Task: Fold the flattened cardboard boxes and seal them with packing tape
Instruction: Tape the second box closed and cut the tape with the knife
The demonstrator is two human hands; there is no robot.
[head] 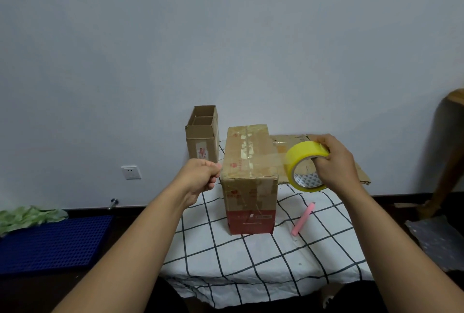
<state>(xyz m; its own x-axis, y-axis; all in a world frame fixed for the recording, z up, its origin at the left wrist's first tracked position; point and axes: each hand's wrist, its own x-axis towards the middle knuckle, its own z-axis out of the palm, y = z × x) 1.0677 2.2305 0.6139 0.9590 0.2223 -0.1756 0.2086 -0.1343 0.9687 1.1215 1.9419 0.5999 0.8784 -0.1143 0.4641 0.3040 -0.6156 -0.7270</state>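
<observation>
A folded brown cardboard box (249,174) with a red lower band stands upright in the middle of the table, its top flaps closed and covered with old tape. My right hand (335,162) holds a yellow roll of packing tape (305,168) just right of the box top. My left hand (200,178) hovers at the box's upper left corner with thumb and fingers pinched together; whether a tape end is between them I cannot tell. A flattened cardboard sheet (361,174) lies behind the roll.
A smaller open box (202,134) stands at the table's back left. A pink utility knife (303,218) lies on the checked tablecloth (251,262) right of the box. A blue grid mat (54,243) lies on the floor to the left, a wooden stool (449,152) stands at right.
</observation>
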